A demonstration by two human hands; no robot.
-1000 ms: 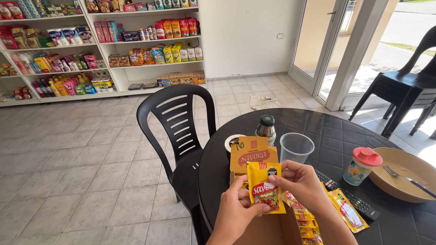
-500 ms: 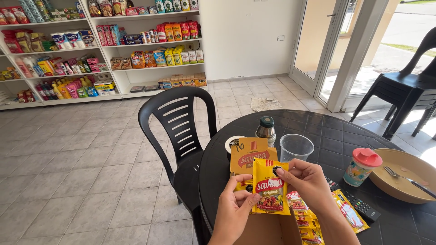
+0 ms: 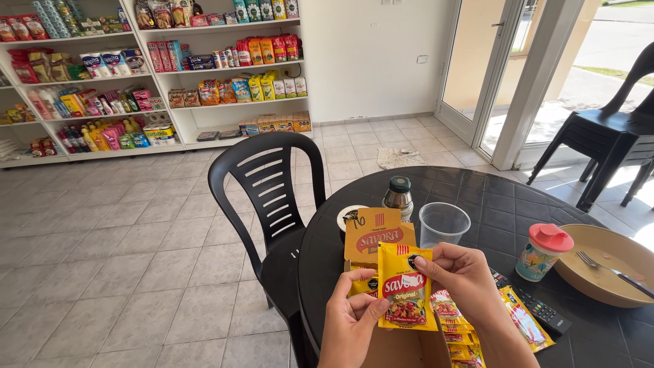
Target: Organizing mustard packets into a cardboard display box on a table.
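Head view: a flat, glossy yellow sauce sachet with a red label band is pinched upright between both hands above the near edge of the round black table. Left hand grips its lower left corner, right hand its upper right edge. Since a second ago it has risen slightly and faces the camera more squarely. Behind stands its yellow cardboard box, right a clear plastic cup.

One yellow foil sauce sachet held upright, one clear plastic cup, one red-lidded printed tumbler, one beige bowl, two black plastic chairs, one black remote.
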